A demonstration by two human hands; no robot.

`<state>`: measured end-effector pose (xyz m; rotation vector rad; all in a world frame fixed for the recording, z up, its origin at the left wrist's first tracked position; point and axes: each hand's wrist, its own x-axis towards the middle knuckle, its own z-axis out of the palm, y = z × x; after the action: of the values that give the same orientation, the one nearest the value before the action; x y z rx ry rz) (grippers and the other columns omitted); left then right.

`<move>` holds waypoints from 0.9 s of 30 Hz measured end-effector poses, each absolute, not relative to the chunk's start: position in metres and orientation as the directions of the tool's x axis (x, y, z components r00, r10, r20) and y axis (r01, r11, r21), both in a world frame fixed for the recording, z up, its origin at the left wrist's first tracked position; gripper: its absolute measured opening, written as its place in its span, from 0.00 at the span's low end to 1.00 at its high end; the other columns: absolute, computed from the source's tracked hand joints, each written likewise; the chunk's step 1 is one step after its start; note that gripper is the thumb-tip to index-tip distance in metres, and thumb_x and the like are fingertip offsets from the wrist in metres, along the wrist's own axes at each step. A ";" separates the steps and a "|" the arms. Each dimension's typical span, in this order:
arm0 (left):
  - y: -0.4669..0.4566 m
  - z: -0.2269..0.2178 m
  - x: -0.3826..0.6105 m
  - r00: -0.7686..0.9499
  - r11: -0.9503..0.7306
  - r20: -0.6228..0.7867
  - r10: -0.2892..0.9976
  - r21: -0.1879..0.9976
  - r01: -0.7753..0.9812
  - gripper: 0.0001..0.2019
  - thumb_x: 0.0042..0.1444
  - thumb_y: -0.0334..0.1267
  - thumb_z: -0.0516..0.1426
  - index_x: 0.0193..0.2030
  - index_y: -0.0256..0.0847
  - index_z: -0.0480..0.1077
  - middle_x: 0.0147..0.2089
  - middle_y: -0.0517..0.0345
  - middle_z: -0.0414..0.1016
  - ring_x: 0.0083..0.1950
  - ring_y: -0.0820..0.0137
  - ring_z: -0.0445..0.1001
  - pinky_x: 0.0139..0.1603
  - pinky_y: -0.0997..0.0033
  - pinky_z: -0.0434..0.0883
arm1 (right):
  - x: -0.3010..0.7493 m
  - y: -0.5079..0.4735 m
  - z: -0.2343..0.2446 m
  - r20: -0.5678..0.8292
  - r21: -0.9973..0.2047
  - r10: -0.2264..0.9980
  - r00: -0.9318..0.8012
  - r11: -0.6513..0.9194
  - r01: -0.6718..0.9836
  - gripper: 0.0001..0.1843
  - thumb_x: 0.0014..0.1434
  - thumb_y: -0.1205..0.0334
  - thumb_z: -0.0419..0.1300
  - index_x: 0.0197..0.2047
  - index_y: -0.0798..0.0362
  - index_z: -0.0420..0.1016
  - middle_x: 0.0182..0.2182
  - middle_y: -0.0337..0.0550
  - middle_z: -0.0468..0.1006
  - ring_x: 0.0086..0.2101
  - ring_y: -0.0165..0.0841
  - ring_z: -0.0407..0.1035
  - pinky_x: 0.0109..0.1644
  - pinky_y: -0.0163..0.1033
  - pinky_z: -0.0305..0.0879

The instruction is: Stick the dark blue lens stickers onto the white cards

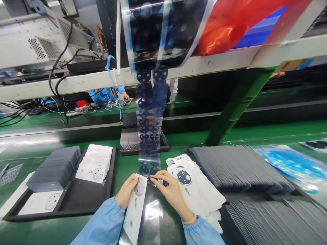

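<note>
My left hand (125,193) is closed on the edge of a white phone back cover (135,212), which is tilted and has a round camera area at its top. My right hand (170,191) has thumb and forefinger pinched together beside the cover's upper right edge. A small dark bit shows at those fingertips, too small to make out. Behind both hands hangs a clear film strip (149,136) with paired round dark stickers, running down to the bench between them. A pile of white covers (198,194) lies just right of my right hand, the top one with a dark round piece.
On the left, a black tray (84,200) holds grey sheets (55,166) and white covers (94,163). Rows of grey sheets (237,166) stand at the right, near blue plastic film (288,163). A white shelf beam (219,66) crosses above. Across the bench, a co-worker's hand (126,96) shows.
</note>
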<state>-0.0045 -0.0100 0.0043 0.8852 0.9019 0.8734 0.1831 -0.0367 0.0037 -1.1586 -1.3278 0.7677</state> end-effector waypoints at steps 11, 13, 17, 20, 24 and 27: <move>-0.021 0.009 0.008 0.265 0.375 -0.335 0.904 0.920 -0.114 0.24 0.46 0.54 0.65 0.44 0.40 0.67 0.31 0.60 0.77 0.32 0.67 0.76 0.34 0.70 0.70 | 0.173 -0.033 -0.007 0.016 -0.966 0.950 0.313 0.096 -0.242 0.18 0.42 0.48 0.73 0.29 0.52 0.79 0.30 0.44 0.78 0.32 0.36 0.72 0.38 0.42 0.71; -0.024 0.010 0.011 0.308 0.386 -0.341 0.888 0.917 -0.096 0.27 0.46 0.54 0.64 0.48 0.40 0.66 0.33 0.57 0.79 0.32 0.65 0.77 0.35 0.67 0.72 | 0.168 -0.035 -0.008 -0.048 -0.967 0.972 0.231 0.013 -0.255 0.18 0.42 0.48 0.73 0.30 0.53 0.79 0.27 0.43 0.79 0.30 0.36 0.72 0.38 0.42 0.70; -0.027 0.013 0.013 0.400 0.357 -0.282 0.872 0.926 -0.126 0.29 0.49 0.54 0.63 0.52 0.38 0.65 0.36 0.53 0.80 0.34 0.64 0.78 0.36 0.67 0.71 | 0.166 -0.037 -0.011 -0.081 -0.980 0.975 0.205 -0.041 -0.195 0.20 0.41 0.46 0.72 0.29 0.54 0.79 0.26 0.43 0.79 0.28 0.35 0.70 0.35 0.40 0.67; -0.028 0.013 0.012 0.436 0.326 -0.244 0.866 0.937 -0.124 0.29 0.51 0.54 0.62 0.55 0.38 0.65 0.36 0.53 0.80 0.34 0.66 0.77 0.36 0.69 0.70 | 0.167 -0.037 -0.011 -0.096 -0.988 0.976 0.193 -0.070 -0.138 0.21 0.41 0.45 0.72 0.27 0.55 0.79 0.21 0.40 0.74 0.24 0.31 0.64 0.29 0.37 0.62; -0.027 0.009 0.009 0.470 0.306 -0.217 0.855 0.944 -0.121 0.34 0.51 0.55 0.62 0.61 0.39 0.63 0.39 0.52 0.80 0.34 0.67 0.76 0.36 0.71 0.69 | 0.171 -0.038 -0.009 -0.069 -0.997 0.985 0.161 -0.061 -0.055 0.20 0.42 0.45 0.71 0.26 0.55 0.79 0.18 0.35 0.67 0.22 0.28 0.56 0.26 0.36 0.54; -0.026 0.006 0.006 0.489 0.324 -0.225 0.843 0.938 -0.127 0.38 0.50 0.55 0.63 0.64 0.40 0.60 0.41 0.52 0.80 0.34 0.68 0.75 0.36 0.71 0.68 | 0.173 -0.039 -0.008 -0.059 -0.998 0.988 0.143 -0.055 -0.034 0.19 0.43 0.45 0.70 0.26 0.54 0.79 0.18 0.34 0.64 0.23 0.29 0.54 0.28 0.37 0.53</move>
<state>0.0063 -0.0256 0.0055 1.0480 0.8333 0.7434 0.1727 -0.0389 -0.0075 -1.2937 -1.0531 1.1563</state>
